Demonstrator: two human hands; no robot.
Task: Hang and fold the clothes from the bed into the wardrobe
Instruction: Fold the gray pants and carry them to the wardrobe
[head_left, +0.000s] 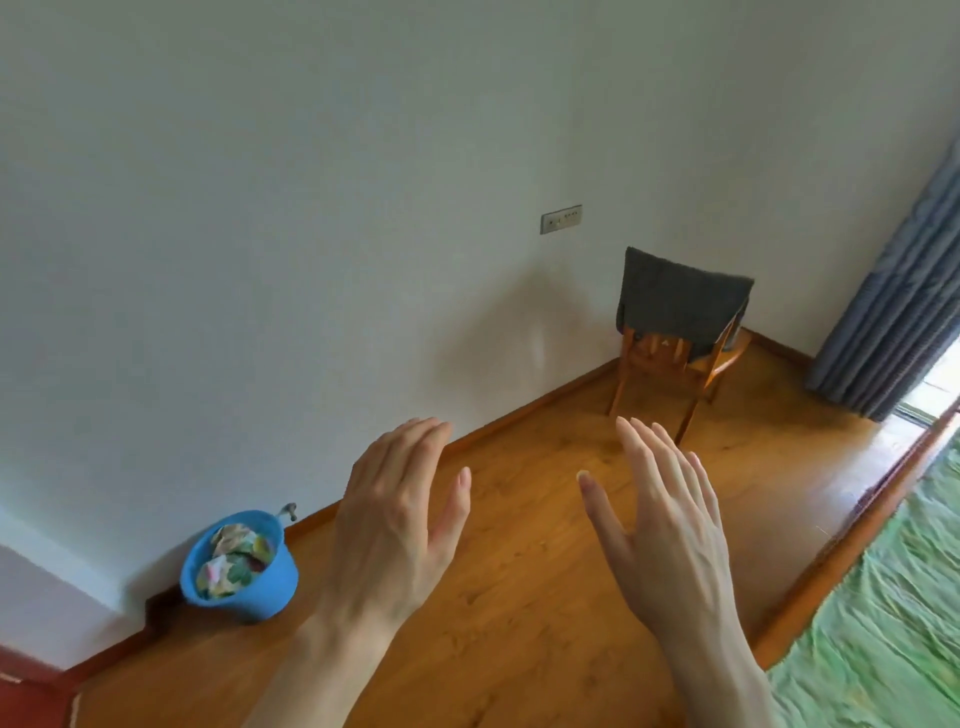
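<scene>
My left hand (402, 519) and my right hand (660, 525) are raised side by side over the wooden floor, backs toward me, fingers straight, holding nothing. The bed (893, 597) with a green sheet and a wooden frame runs along the lower right edge. No clothes show on the visible part of it. A dark grey garment (680, 301) hangs over the back of a wooden chair (670, 374) in the far corner. The wardrobe is out of view.
A blue bucket (244, 571) holding crumpled flowered cloth stands by the white wall at the lower left. Grey-blue curtains (904, 291) hang at the right beside a bright doorway. A switch plate (561, 219) is on the wall. Wooden floor (519, 597) lies between wall and bed.
</scene>
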